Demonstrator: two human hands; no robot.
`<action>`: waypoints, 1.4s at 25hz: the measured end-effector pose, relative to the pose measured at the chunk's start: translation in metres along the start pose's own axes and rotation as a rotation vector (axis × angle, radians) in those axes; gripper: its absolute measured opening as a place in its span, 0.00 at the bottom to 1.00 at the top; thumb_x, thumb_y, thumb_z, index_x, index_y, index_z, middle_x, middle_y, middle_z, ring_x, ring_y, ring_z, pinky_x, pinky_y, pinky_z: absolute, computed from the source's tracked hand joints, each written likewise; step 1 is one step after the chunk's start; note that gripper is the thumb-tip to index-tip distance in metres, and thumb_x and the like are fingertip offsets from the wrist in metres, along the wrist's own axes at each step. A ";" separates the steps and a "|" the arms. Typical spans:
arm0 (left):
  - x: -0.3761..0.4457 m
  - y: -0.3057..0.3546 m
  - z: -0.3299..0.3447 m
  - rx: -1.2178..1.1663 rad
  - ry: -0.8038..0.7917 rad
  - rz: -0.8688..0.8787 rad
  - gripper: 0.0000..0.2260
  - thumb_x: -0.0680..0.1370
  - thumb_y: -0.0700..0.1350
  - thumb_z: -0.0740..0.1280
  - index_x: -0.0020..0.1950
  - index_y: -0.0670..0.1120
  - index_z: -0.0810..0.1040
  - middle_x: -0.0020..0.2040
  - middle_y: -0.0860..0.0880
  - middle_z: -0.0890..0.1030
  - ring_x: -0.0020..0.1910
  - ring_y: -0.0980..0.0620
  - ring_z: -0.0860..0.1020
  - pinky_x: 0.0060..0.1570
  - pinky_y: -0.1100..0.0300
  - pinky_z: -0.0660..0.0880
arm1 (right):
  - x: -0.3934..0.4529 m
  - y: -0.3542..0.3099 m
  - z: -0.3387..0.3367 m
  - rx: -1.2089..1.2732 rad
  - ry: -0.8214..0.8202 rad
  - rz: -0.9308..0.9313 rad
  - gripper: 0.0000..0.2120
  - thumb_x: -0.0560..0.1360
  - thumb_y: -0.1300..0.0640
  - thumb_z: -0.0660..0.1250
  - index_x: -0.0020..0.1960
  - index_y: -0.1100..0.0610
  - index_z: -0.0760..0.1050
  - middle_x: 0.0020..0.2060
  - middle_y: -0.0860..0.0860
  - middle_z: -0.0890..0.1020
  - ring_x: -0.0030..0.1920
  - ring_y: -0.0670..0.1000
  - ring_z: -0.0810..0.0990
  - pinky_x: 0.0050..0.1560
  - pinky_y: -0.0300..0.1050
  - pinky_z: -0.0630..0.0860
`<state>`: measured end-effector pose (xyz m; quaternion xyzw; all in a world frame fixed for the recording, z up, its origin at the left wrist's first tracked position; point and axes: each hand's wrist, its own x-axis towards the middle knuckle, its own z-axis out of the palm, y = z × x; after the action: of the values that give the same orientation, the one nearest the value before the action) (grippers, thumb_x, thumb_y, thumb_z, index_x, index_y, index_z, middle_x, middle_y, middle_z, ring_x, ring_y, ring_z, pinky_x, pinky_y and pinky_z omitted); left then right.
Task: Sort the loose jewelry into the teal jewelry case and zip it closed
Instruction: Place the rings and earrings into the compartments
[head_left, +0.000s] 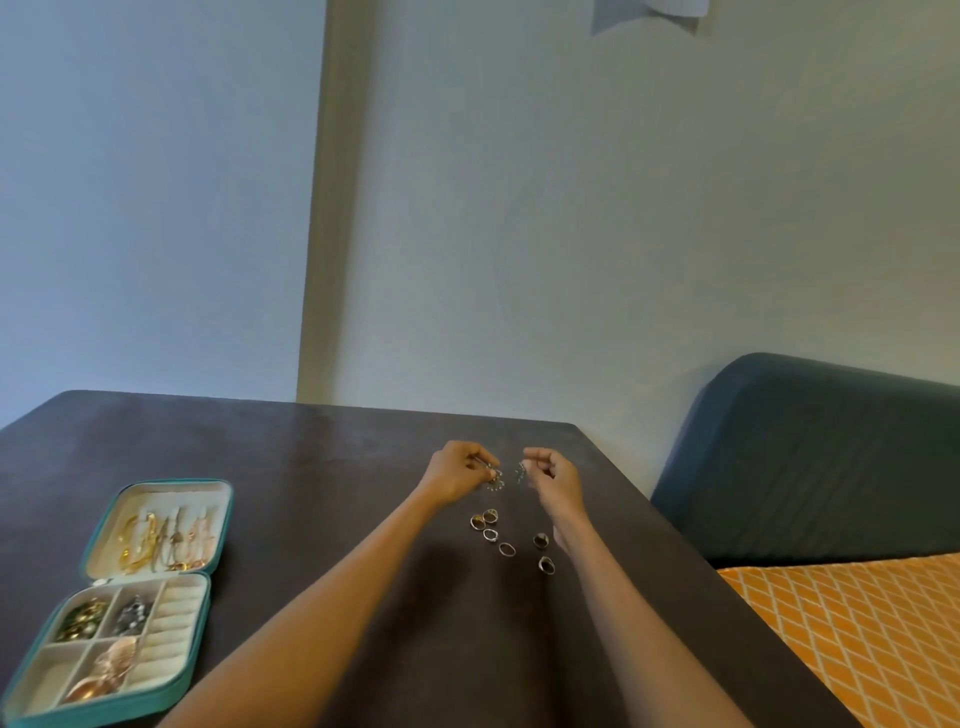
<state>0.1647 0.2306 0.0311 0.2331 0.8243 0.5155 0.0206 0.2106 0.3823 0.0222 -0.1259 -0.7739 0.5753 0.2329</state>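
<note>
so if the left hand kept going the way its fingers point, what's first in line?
Left hand, pinching an earring, points right toward the right hand, which holds another earring. That earring likely comes first, then the right fingers; depth between them is unclear.

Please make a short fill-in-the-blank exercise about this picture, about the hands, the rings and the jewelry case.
1. The teal jewelry case lies ____, its lid flat on the table.
2. The case is on the side of the person's ____ hand.
3. Each hand, also the right hand, pinches a small silver ____.
4. The loose rings lie ____ the two forearms.

Missing words: open; left; earring; between
</note>
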 end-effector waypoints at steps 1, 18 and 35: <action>-0.002 0.003 -0.001 -0.007 -0.013 0.013 0.07 0.75 0.38 0.67 0.52 0.42 0.80 0.40 0.46 0.81 0.39 0.54 0.78 0.48 0.62 0.75 | 0.000 -0.008 0.002 0.142 -0.025 0.022 0.07 0.78 0.65 0.62 0.52 0.55 0.75 0.47 0.51 0.78 0.46 0.47 0.77 0.45 0.36 0.74; -0.052 0.036 -0.061 -0.218 0.218 0.037 0.03 0.75 0.43 0.69 0.46 0.46 0.78 0.37 0.49 0.81 0.33 0.56 0.77 0.32 0.70 0.72 | -0.050 -0.092 0.042 0.297 -0.235 -0.045 0.04 0.77 0.64 0.65 0.49 0.59 0.78 0.43 0.55 0.82 0.44 0.50 0.81 0.45 0.39 0.80; -0.083 0.028 -0.114 -0.253 0.223 0.067 0.09 0.75 0.41 0.70 0.54 0.45 0.81 0.45 0.48 0.84 0.42 0.57 0.81 0.40 0.70 0.75 | -0.091 -0.106 0.080 0.222 -0.180 -0.122 0.09 0.81 0.58 0.59 0.58 0.54 0.75 0.50 0.49 0.81 0.53 0.47 0.79 0.52 0.39 0.76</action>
<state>0.2175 0.1109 0.0913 0.1975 0.7416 0.6384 -0.0590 0.2556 0.2411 0.0851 -0.0002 -0.7296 0.6510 0.2095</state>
